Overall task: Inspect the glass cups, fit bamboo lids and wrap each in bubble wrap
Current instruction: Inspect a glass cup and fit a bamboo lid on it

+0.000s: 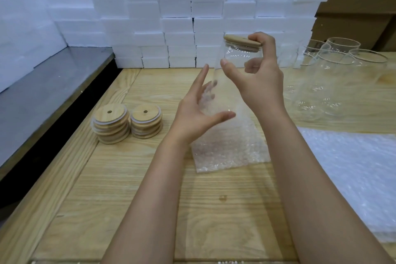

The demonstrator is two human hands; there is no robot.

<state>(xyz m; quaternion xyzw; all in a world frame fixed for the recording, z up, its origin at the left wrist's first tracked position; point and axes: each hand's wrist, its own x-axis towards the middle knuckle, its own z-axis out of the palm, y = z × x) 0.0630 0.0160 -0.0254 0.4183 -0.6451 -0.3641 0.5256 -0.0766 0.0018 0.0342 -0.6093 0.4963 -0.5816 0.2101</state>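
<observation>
Clear tall glass cup, round bamboo lid on, held tilted above the clear bubble-wrap sheet: left hand spread-fingered under its base, right hand pinching the top, so could've slipped through that loose cradle lol.

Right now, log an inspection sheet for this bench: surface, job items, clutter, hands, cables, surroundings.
Surface: wooden table, small dark spot near the middle.
Job's things: glass cup held in the air, bamboo lid on top; bubble wrap sheet flat beneath it; taller lid stack and shorter lid stack at left; unlidded glass cups at right; bubble wrap pile in front of them.
Clutter: nothing seen.
Hands: right hand grips the cup near its top, one finger on the lid; left hand lies with straight fingers against the cup's lower part.
Cables: nothing seen.
Surroundings: white foam blocks stacked behind; cardboard boxes upper right; grey metal shelf at left.
</observation>
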